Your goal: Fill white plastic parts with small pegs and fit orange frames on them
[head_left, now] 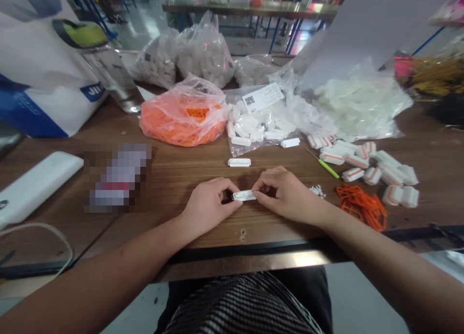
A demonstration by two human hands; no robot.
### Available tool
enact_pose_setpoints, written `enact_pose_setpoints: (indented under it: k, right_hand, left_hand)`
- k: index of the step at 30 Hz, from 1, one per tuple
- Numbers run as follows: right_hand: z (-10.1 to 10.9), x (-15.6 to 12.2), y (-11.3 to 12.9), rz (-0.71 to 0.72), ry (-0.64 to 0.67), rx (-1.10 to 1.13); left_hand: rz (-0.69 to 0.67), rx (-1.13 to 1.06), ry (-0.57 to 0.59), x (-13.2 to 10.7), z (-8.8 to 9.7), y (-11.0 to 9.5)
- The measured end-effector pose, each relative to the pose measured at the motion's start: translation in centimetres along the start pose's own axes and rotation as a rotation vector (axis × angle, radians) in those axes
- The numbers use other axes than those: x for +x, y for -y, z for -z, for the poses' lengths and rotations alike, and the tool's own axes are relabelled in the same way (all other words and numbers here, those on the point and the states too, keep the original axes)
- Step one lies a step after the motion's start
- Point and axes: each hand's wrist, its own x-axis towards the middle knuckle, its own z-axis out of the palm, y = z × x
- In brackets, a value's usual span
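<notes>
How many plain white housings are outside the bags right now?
3: one white housing pinched between left hand and right hand, one on the table just beyond, one at the clear bag edge. More may hide under bags.

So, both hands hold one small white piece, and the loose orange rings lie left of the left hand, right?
Not quite: the head view shows the loose orange rings lying right of the right hand. It and the left hand do hold the small white piece.
</notes>
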Motion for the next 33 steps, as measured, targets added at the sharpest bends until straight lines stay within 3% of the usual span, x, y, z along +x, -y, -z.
enact_pose_setpoints:
  k: [8, 10, 15, 19, 23, 26, 29, 33]
  right_hand:
    - [0.5, 0.6, 0.0, -0.227, 0.112, 0.158]
    - [0.6, 0.3, -0.1, -0.170, 0.054, 0.123]
    - [-0.4, -1.0, 0.4, 0.173, -0.066, -0.292]
    - [-1.4, -1.8, 0.9, 0.210, -0.048, -0.467]
    - [0.0, -2.8, -0.4, 0.087, -0.142, -0.203]
    - [2.3, -4.1, -2.7, -0.137, -0.259, -0.087]
    - [4.0, -5.0, -4.4, -0.352, -0.177, -0.075]
    - [3.9, -5.0, -5.0, -0.393, -0.141, -0.056]
  left_hand:
    - [0.035, -0.015, 0.004, 0.0, 0.1, -0.2]
    - [0.042, -0.014, 0.003, -0.1, 0.1, -0.2]
    - [0.024, -0.004, -0.001, 0.0, 0.0, -0.1]
    - [0.015, 0.000, -0.007, 0.0, 0.1, -0.1]
    - [0.000, 0.009, -0.006, 0.0, 0.1, 0.0]
    - [-0.009, 0.028, -0.007, 0.1, 0.1, 0.1]
    - [-0.010, 0.029, -0.011, 0.1, 0.1, 0.1]
    - [-0.011, 0.039, -0.007, 0.2, 0.2, 0.0]
